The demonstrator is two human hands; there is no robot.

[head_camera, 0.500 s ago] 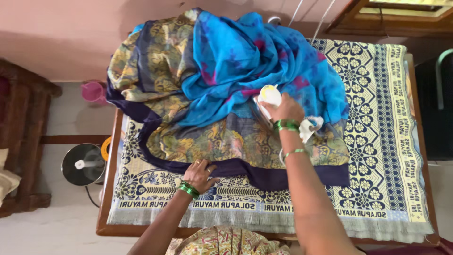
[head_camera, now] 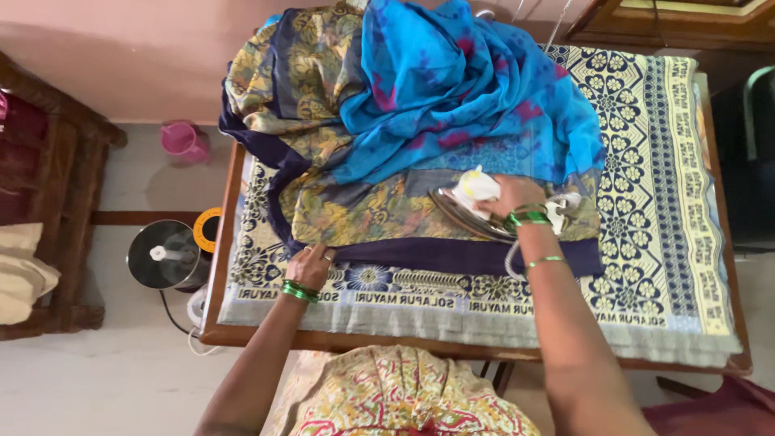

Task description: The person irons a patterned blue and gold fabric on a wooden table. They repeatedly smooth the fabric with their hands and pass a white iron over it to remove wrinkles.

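Observation:
My right hand (head_camera: 513,196) grips the handle of a white clothes iron (head_camera: 475,202), which is tipped so its metal soleplate shows, over the flat olive floral part of a sari (head_camera: 379,206). My left hand (head_camera: 307,267) presses down on the sari's dark navy border (head_camera: 452,255) near the table's front left. Green bangles circle both wrists. The bright blue part of the sari (head_camera: 460,89) is bunched in a heap at the far side.
A cream and navy patterned blanket (head_camera: 646,194) covers the wooden table (head_camera: 216,323). On the floor to the left are a steel lidded pot (head_camera: 165,254), a pink mug (head_camera: 182,139) and a dark wooden bench (head_camera: 56,202). A dark chair (head_camera: 747,153) stands on the right.
The iron has moved a little toward me and now lies tilted on the olive cloth. My left hand has slid slightly left along the navy border. The view has shifted.

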